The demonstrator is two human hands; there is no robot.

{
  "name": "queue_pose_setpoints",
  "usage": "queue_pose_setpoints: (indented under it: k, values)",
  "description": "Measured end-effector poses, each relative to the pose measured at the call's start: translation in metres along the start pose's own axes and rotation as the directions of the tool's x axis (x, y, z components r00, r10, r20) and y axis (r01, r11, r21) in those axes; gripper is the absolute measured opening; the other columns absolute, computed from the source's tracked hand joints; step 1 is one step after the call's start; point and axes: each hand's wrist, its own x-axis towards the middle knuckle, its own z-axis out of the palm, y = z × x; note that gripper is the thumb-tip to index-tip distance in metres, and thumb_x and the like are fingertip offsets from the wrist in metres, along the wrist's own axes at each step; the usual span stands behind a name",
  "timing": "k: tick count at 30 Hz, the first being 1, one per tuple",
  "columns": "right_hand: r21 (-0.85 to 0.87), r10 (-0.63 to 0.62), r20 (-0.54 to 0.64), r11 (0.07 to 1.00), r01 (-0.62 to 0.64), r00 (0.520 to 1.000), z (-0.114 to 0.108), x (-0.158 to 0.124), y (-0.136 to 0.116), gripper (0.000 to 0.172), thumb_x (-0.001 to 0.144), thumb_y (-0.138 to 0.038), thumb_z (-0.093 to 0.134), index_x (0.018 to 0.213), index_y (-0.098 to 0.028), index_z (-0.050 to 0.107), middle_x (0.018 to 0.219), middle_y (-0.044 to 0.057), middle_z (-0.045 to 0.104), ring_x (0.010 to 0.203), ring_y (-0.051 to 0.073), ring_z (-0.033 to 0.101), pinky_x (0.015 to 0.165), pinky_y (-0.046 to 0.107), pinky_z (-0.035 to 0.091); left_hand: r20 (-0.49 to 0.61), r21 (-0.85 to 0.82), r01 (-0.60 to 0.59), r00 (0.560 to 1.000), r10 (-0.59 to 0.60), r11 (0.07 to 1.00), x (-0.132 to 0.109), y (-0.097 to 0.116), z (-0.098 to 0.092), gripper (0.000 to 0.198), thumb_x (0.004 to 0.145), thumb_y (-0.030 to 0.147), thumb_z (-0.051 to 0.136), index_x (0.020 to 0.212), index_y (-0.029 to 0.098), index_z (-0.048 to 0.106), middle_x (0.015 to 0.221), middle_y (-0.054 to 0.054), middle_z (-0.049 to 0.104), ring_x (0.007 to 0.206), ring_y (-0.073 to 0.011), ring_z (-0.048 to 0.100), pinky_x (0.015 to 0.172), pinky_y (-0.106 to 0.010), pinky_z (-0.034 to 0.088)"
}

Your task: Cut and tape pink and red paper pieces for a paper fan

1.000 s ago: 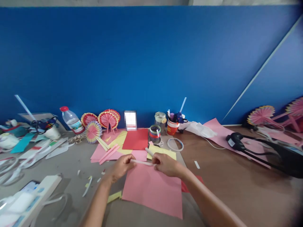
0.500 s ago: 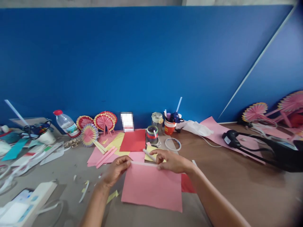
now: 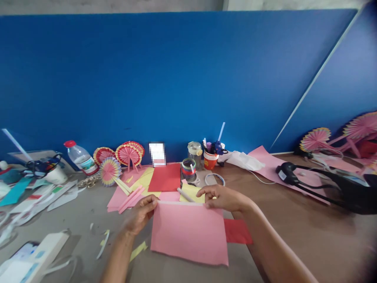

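Observation:
A pink sheet of paper (image 3: 188, 232) lies in front of me, with a narrow pale strip (image 3: 179, 203) along its far edge. My left hand (image 3: 143, 212) pinches the sheet's far left corner between thumb and fingers. Near the far right corner, my right hand (image 3: 226, 198) has its fingers curled, with the thumb and fingertips at the pale strip. Just beyond the sheet a pale pen-like stick (image 3: 185, 195) rests on yellow paper (image 3: 194, 192). Red paper (image 3: 238, 231) sticks out from under the sheet's right side, partly below my right forearm.
Behind stand a red paper cup with pens (image 3: 210, 161), a jar (image 3: 194, 151) and a tape roll (image 3: 188, 169). Pleated paper fans (image 3: 129, 154) and a water bottle (image 3: 82, 159) are at the back left. A power strip (image 3: 47, 257) lies front left, a black strapped device (image 3: 324, 188) right.
My right hand has slid rightward along the sheet's far edge, away from the pale stick. My left hand keeps its pinch. More of the red paper shows at right.

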Motion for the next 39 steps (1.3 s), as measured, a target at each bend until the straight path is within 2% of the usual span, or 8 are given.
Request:
queue_pose_setpoints:
  k: [6,9,14,20,30,32,35,39]
  values:
    - [-0.145,-0.123,-0.365,0.987,0.075,0.923,0.021,0.009,-0.013,0.031,0.09,-0.032,0.048,0.113,-0.022,0.064,0.117,0.008,0.066,0.105,0.023,0.06,0.087,0.033,0.045,-0.018,0.005,0.017,1.0,-0.017,1.0,0.003,-0.005,0.008,0.037,0.068,0.044,0.077,0.067,0.016,0.053,0.057,0.005,0.047,0.052,-0.0074,0.042,0.051,-0.02,0.032]
    - [-0.184,-0.234,-0.338,0.966,0.18,0.912,0.049,0.018,-0.026,0.027,0.089,-0.034,0.051,0.106,-0.022,0.068,0.113,0.009,0.068,0.101,0.022,0.061,0.083,0.031,0.046,0.005,0.016,0.032,0.999,-0.032,0.999,0.002,-0.007,0.017,0.036,0.068,0.044,0.077,0.069,0.015,0.055,0.059,0.005,0.049,0.054,-0.0078,0.042,0.054,-0.02,0.033]
    - [-0.245,-0.292,-0.288,0.943,0.224,0.912,0.071,0.025,-0.028,0.024,0.083,-0.018,0.055,0.061,-0.02,0.065,0.061,0.0,0.063,0.061,0.013,0.054,0.06,0.024,0.039,0.067,0.031,0.041,0.997,-0.043,0.999,-0.004,-0.003,0.032,0.037,0.069,0.046,0.077,0.069,0.014,0.057,0.058,0.005,0.047,0.054,-0.0075,0.04,0.054,-0.02,0.032]
    - [-0.04,-0.101,-0.216,0.995,0.095,0.971,0.049,0.02,-0.015,0.013,0.076,-0.023,0.061,0.064,-0.018,0.066,0.063,-0.002,0.062,0.059,0.011,0.052,0.053,0.021,0.035,0.034,-0.077,-0.019,0.999,0.022,0.997,-0.006,0.003,0.035,0.039,0.064,0.043,0.081,0.063,0.014,0.055,0.061,0.003,0.052,0.054,-0.0071,0.043,0.053,-0.019,0.033]
    - [-0.077,-0.049,-0.174,0.996,0.036,0.984,0.021,0.011,-0.003,0.012,0.076,-0.022,0.058,0.073,-0.018,0.069,0.074,0.002,0.069,0.069,0.016,0.061,0.059,0.024,0.041,-0.043,-0.133,-0.031,0.999,0.026,0.991,-0.004,0.005,0.036,0.042,0.056,0.04,0.085,0.058,0.015,0.05,0.056,0.005,0.05,0.049,-0.0071,0.043,0.048,-0.019,0.033]
    - [-0.15,-0.089,-0.345,0.988,0.039,0.934,0.022,0.01,-0.009,0.014,0.077,-0.018,0.056,0.08,-0.019,0.069,0.086,0.005,0.07,0.081,0.019,0.062,0.068,0.028,0.043,-0.115,-0.13,-0.021,0.993,0.006,0.991,-0.003,0.005,0.038,0.045,0.052,0.042,0.086,0.059,0.016,0.049,0.054,0.006,0.049,0.048,-0.0069,0.042,0.047,-0.02,0.033]
    - [-0.25,-0.236,-0.648,0.964,0.09,0.725,0.036,0.007,-0.025,0.018,0.08,-0.014,0.05,0.086,-0.018,0.067,0.092,0.008,0.068,0.089,0.021,0.06,0.075,0.03,0.043,-0.209,-0.116,-0.039,0.978,0.014,0.992,-0.001,0.004,0.041,0.045,0.052,0.043,0.085,0.061,0.017,0.049,0.05,0.008,0.045,0.045,-0.0059,0.038,0.046,-0.019,0.031]
    - [-0.029,-0.246,-0.569,0.96,0.28,0.785,0.076,0.01,-0.041,0.019,0.082,-0.013,0.048,0.082,-0.019,0.066,0.081,0.003,0.067,0.074,0.015,0.06,0.064,0.023,0.042,-0.252,-0.064,-0.046,0.967,0.029,0.997,0.002,-0.005,0.046,0.04,0.057,0.042,0.083,0.065,0.017,0.053,0.051,0.008,0.047,0.046,-0.0059,0.039,0.046,-0.018,0.03]
